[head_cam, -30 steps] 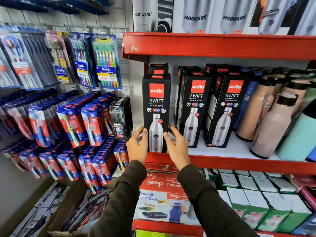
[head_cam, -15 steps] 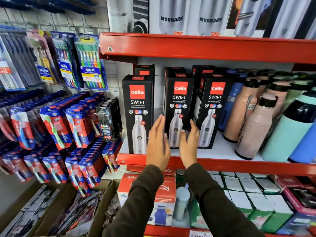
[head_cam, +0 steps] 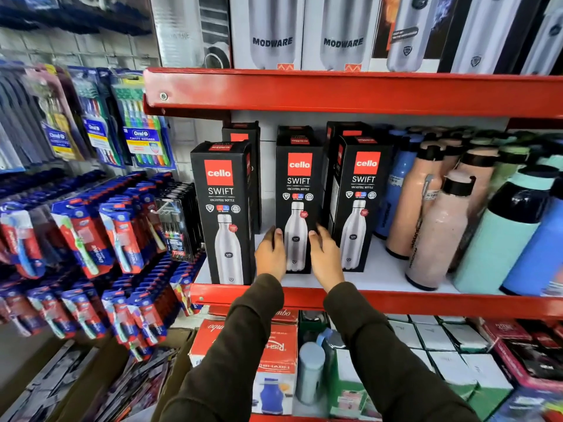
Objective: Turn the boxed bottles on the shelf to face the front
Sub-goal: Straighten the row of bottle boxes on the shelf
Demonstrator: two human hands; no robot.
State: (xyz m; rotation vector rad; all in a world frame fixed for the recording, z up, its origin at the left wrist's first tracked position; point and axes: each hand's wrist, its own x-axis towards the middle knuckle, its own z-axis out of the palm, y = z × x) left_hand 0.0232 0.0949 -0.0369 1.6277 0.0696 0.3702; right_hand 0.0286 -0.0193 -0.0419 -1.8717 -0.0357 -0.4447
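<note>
Three black boxed bottles with a red logo stand in a front row on the white shelf (head_cam: 384,275). The left box (head_cam: 224,208) sits at the shelf's front edge, facing forward. The middle box (head_cam: 297,190) stands further back, also facing forward, with my left hand (head_cam: 269,254) on its lower left side and my right hand (head_cam: 324,254) on its lower right side. The right box (head_cam: 359,196) is angled slightly to the left. More black boxes stand behind them, partly hidden.
Loose pink, teal and blue bottles (head_cam: 441,226) crowd the shelf's right half. A red upper shelf (head_cam: 335,89) carries boxed steel bottles. Toothbrush packs (head_cam: 91,233) hang on the left wall. White and green cartons (head_cam: 441,354) fill the lower shelf.
Both hands left the left box, which stays at the front edge, and moved right to close around the lower part of the middle box.
</note>
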